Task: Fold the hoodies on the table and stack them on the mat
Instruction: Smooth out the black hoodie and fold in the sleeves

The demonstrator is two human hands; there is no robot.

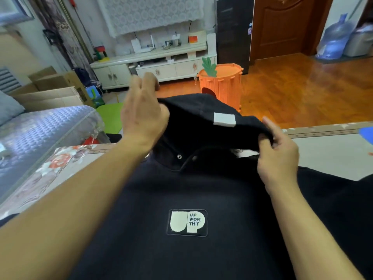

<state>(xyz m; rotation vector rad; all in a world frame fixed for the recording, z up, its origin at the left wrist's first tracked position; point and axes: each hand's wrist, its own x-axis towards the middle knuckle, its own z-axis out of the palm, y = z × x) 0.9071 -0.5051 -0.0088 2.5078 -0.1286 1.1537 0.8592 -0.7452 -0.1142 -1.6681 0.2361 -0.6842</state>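
Fingers [264, 138] of both hands on black hoodie's [187, 188] hood, hood end away.

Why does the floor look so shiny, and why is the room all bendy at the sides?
In the head view, the orange wooden floor is glossy and throws back room light as glare; the wide-angle lens curves the edges, so the brown door leans; the left hand looks slightly blurred, while the black hoodie's cream chest patch reads sharp.

Orange carrot bin [221, 85] — wooden door [282, 25].
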